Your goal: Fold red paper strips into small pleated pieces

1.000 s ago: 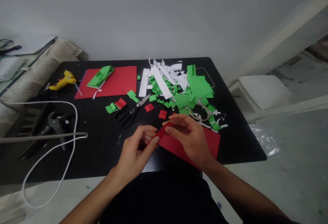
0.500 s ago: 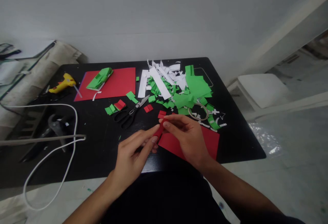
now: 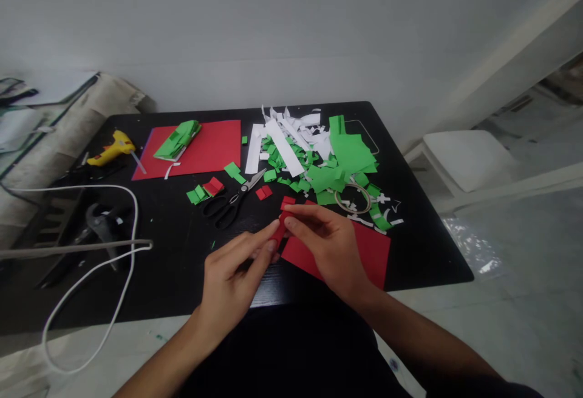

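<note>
Head view: pinched red strip point(image 3: 279, 233) right of the scissors point(image 3: 245, 188), on their near side, with left hand point(image 3: 232, 270) and right hand point(image 3: 334, 245) nearly closed on it, probably set close together to control so small a piece.

Folded paper strip point(image 3: 278, 234) coloured red, rectangular tabletop point(image 3: 168, 240) coloured black, pistol-shaped glue gun point(image 3: 112, 150) coloured yellow at strip's ten o'clock

Dim lt, sl. blur, edges warped
</note>
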Tool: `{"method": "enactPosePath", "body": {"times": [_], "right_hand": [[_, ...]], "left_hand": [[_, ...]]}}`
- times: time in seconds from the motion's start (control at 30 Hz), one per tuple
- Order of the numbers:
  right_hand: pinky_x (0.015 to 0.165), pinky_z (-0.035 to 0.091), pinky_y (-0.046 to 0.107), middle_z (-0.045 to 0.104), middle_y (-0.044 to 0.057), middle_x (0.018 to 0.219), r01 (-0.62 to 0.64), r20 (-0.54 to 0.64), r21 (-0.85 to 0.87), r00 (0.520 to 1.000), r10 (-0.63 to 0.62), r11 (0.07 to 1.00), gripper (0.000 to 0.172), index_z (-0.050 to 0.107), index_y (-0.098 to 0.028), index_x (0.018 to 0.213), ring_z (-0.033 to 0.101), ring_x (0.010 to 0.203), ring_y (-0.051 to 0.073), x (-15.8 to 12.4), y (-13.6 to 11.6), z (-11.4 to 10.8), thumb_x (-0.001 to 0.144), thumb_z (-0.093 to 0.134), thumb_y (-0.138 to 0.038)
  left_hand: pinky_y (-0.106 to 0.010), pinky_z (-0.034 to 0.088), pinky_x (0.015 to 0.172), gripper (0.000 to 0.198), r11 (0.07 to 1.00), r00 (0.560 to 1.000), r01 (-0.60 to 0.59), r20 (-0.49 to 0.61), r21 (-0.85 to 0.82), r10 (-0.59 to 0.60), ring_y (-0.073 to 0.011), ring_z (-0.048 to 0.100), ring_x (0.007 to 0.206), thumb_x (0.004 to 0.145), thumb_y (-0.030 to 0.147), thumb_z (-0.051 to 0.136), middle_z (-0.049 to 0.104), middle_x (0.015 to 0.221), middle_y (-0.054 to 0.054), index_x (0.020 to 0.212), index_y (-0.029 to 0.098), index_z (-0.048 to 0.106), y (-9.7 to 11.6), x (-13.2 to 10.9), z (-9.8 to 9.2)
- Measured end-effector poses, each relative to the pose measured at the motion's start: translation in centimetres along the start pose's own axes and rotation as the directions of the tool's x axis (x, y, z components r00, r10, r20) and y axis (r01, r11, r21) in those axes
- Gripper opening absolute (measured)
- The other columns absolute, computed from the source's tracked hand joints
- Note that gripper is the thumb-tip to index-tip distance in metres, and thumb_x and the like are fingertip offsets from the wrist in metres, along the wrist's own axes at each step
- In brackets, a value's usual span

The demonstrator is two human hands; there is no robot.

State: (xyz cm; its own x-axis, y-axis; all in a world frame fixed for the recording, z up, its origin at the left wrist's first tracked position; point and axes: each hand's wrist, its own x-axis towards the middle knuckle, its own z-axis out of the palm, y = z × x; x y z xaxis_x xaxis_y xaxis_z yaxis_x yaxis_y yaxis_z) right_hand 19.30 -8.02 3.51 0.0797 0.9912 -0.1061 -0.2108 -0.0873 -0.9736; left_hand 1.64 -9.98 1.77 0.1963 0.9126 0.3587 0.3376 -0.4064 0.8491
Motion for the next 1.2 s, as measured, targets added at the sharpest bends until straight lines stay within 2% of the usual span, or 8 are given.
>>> {"method": "enactPosePath", "body": {"times": [0.2,0.53,0.67,0.83,1.0,1.2], "right_hand": [[0.079,0.065,0.030,0.082,0.002,0.091,0.003,-0.011,0.025,1.000,-0.002,1.000,0.014,0.083,-0.025,0.091,0.077,0.084,0.017,0.1,0.0,0.3,0.078,0.088,-0.027],[0.075,0.065,0.031,0.082,0.002,0.087,-0.036,-0.015,0.029,0.999,0.037,0.999,0.014,0.084,-0.025,0.089,0.076,0.080,0.017,0.1,-0.1,0.2,0.077,0.088,-0.028],[0.075,0.065,0.031,0.082,0.002,0.087,-0.054,-0.013,0.034,0.998,0.055,0.998,0.015,0.084,-0.025,0.090,0.077,0.079,0.018,0.1,0.1,0.1,0.076,0.089,-0.029],[0.074,0.064,0.030,0.082,0.003,0.088,-0.019,-0.025,-0.026,1.000,0.019,0.999,0.014,0.084,-0.024,0.089,0.077,0.081,0.019,0.1,0.0,0.1,0.076,0.089,-0.028],[0.074,0.065,0.029,0.082,0.001,0.085,-0.027,-0.012,0.006,1.000,0.028,1.000,0.016,0.082,-0.024,0.089,0.078,0.078,0.017,-0.1,0.0,0.2,0.075,0.090,-0.027],[0.074,0.066,0.030,0.081,0.001,0.083,-0.012,0.007,0.003,1.000,0.011,1.000,0.012,0.081,-0.024,0.085,0.078,0.079,0.018,-0.3,-0.3,0.4,0.077,0.088,-0.028]], "left_hand": [[-0.020,0.056,0.065,0.043,0.999,0.999,-0.034,-0.011,0.025,0.034,-0.0100,0.070,0.070,0.096,0.012,0.069,0.076,0.082,0.001,0.136,0.027,0.071,0.2,0.2,0.0],[-0.019,0.058,0.070,0.047,0.999,0.999,-0.034,-0.022,0.009,0.034,-0.0091,0.072,0.071,0.096,0.010,0.069,0.077,0.084,0.002,0.139,0.029,0.069,0.1,-0.3,0.1],[-0.018,0.060,0.070,0.043,0.999,0.999,-0.002,-0.035,-0.037,0.000,-0.0088,0.073,0.068,0.096,0.011,0.069,0.078,0.083,0.002,0.137,0.024,0.069,0.2,-0.4,0.4],[-0.016,0.060,0.065,0.031,0.997,0.998,0.058,-0.020,-0.045,-0.059,-0.0079,0.071,0.063,0.096,0.016,0.069,0.076,0.076,0.002,0.127,0.017,0.071,0.7,0.3,0.6],[-0.021,0.063,0.072,0.024,0.996,0.991,0.079,-0.109,-0.036,-0.083,-0.0112,0.075,0.073,0.093,0.020,0.075,0.079,0.085,0.000,0.116,0.018,0.074,0.8,0.8,0.8],[-0.022,0.062,0.070,0.021,0.998,0.987,0.069,-0.146,-0.004,-0.068,-0.0117,0.074,0.070,0.093,0.020,0.076,0.081,0.086,-0.001,0.114,0.020,0.078,0.6,0.5,0.8]]}}
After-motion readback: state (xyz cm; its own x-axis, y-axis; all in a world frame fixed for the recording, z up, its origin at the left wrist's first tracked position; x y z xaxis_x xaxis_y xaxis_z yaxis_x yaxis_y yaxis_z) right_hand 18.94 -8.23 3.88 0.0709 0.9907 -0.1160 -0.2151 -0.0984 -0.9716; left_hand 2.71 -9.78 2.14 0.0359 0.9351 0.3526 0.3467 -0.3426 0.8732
